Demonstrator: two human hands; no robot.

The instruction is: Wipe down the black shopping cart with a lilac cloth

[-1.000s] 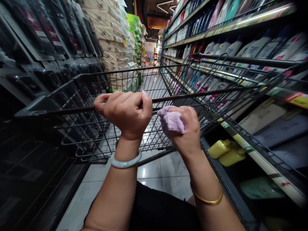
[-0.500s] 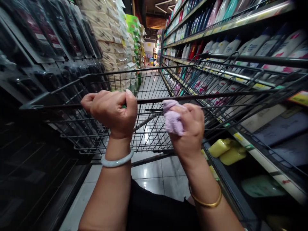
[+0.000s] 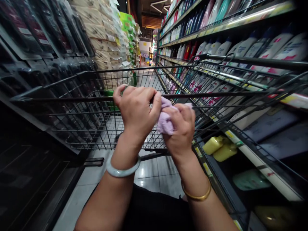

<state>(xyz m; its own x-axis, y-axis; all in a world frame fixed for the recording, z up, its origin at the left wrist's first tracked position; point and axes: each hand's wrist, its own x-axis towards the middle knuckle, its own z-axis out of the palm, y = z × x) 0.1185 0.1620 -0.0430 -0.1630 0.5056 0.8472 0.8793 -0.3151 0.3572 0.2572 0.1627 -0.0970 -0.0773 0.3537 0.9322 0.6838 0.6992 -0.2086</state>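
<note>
A black wire shopping cart (image 3: 79,106) stands in front of me in a store aisle. My left hand (image 3: 136,107) is closed around the cart's handle bar (image 3: 60,99) near its middle. My right hand (image 3: 180,126) grips a crumpled lilac cloth (image 3: 165,120) pressed against the bar, right beside my left hand, the thumbs nearly touching. A pale bangle sits on my left wrist and a gold one on my right.
Shelves of bottles (image 3: 216,48) line the right side, with yellow containers (image 3: 218,147) low down near the cart. Dark packaged goods (image 3: 36,41) hang on the left, stacked paper packs (image 3: 101,35) beyond. The tiled aisle floor (image 3: 154,173) runs ahead.
My left hand has slid to the right along the handle bar until it meets my right hand and the cloth. The cart and view have shifted slightly left.
</note>
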